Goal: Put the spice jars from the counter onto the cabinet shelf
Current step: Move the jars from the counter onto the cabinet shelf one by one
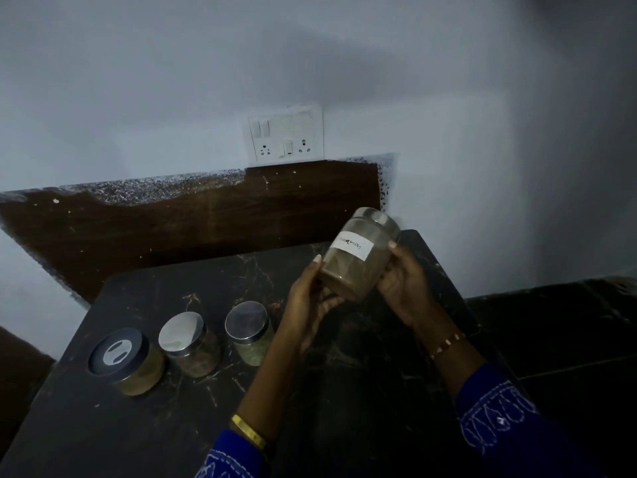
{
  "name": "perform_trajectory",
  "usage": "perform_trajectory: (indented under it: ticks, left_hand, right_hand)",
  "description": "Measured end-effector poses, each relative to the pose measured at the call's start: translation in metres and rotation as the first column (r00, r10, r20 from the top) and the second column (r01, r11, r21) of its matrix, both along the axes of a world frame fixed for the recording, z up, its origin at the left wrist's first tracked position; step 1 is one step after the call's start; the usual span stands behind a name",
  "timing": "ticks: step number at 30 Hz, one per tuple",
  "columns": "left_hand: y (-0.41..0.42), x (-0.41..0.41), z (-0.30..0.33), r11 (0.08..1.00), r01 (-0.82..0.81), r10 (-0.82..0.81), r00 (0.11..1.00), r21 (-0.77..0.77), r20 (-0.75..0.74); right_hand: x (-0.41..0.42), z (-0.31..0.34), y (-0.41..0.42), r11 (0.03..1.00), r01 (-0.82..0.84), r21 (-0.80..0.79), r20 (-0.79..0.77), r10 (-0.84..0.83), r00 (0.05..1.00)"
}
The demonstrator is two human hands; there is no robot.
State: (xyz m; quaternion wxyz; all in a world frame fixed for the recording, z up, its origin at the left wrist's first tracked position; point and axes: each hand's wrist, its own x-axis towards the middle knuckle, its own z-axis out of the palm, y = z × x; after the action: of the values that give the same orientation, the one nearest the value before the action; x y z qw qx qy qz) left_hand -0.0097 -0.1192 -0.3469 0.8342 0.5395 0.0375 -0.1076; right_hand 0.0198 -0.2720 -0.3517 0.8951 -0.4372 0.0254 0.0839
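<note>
A glass spice jar (355, 262) with brown powder, a metal lid and a white handwritten label is held tilted above the dark counter (172, 426). My left hand (310, 294) grips its lower left side and my right hand (403, 288) grips its right side. Three more jars stand in a row on the counter to the left: a jar with a black-rimmed lid (127, 360), a jar with a shiny metal lid (189, 343) and a jar with greenish contents (249, 331). No cabinet shelf is in view.
A white switch and socket plate (286, 134) sits on the pale wall above a dark brown backsplash (206, 222). A lower dark surface (568, 322) extends to the right of the counter. The room is dim.
</note>
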Motion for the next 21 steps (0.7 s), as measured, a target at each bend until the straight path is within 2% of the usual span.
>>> perform_trajectory:
  ticks: [3,7,13,17,21]
  left_hand:
    - [-0.006,0.004,0.010,0.999,-0.034,0.035,0.998,-0.012,0.061]
    - [-0.013,0.014,0.034,0.982,-0.129,0.091,0.963,0.140,0.252]
    - [-0.028,0.034,0.089,0.924,-0.270,0.088,0.842,0.273,0.532]
    - [-0.033,0.054,0.137,0.891,-0.349,0.084,0.756,0.291,0.650]
    - [-0.039,0.075,0.194,0.847,-0.442,0.059,0.629,0.295,0.775]
  right_hand:
    - [0.005,0.017,-0.003,0.992,0.047,-0.116,0.051,-0.041,0.998]
    - [0.015,0.045,-0.007,0.961,0.105,-0.255,0.130,-0.074,0.989]
    - [0.039,0.109,-0.017,0.951,0.129,-0.282,0.340,-0.027,0.940]
    - [0.053,0.162,-0.023,0.913,0.170,-0.371,0.476,0.029,0.879]
    - [0.071,0.221,-0.028,0.906,0.205,-0.370,0.612,0.071,0.788]
